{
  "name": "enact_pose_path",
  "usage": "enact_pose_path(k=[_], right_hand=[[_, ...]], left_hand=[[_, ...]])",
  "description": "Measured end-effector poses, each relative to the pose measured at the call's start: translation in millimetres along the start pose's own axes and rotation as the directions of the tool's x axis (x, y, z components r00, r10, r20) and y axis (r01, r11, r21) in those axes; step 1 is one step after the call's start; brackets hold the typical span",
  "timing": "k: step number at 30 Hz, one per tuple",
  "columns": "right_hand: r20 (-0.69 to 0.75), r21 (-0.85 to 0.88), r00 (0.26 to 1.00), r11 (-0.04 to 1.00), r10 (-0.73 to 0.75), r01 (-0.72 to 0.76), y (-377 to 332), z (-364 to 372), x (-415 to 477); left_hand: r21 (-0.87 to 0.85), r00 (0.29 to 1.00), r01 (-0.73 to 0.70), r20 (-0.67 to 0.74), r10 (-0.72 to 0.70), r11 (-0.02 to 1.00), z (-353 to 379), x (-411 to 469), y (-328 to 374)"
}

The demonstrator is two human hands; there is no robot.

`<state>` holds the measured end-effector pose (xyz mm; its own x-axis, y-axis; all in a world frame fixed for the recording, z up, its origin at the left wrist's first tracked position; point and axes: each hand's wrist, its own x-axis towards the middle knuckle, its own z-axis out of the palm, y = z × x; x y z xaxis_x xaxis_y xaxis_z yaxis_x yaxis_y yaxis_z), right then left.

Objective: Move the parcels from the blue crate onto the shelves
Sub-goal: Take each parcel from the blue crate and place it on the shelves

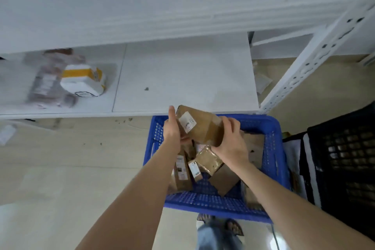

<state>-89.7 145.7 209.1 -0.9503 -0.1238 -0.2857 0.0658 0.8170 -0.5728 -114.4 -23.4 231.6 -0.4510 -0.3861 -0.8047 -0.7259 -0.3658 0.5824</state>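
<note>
Wearing faded blue denim trousers (217, 238), showing only at the bottom edge. Wearing dark open footwear (235, 228) with a brownish pattern, peeking out beside the denim. Going bare-armed, left hand (172, 131) and right hand (232, 144) uncovered, forearms likewise.

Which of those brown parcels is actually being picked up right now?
The large brown box with the white label: the left hand and right hand grip it above the blue crate. The other parcels lie inside the crate.

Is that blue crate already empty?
No, several brown parcels lie in the blue crate below the box that the left hand and right hand hold.
</note>
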Motion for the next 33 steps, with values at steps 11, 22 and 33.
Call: enact_pose_path(k=[11, 22, 33], right_hand=[[-0.038, 0.016, 0.987, 0.988, -0.156, 0.156, -121.7, -105.8, -54.8], [0.664, 0.705, 0.744, 0.271, 0.071, -0.655, -173.0, -168.9, -87.0], [0.005, 0.662, 0.958, 0.717, 0.286, -0.217, -233.5, -186.3, -97.6]], left_hand=[[0.077, 0.990, -0.087, 0.116, 0.078, 0.993, -97.4, -145.2, 103.9], [0.211, 0.921, -0.240, 0.359, 0.153, 0.948, -147.8, -233.2, 121.0], [0.550, 0.858, -0.512, 0.349, 0.376, 0.659, -197.0, -256.0, 169.8]])
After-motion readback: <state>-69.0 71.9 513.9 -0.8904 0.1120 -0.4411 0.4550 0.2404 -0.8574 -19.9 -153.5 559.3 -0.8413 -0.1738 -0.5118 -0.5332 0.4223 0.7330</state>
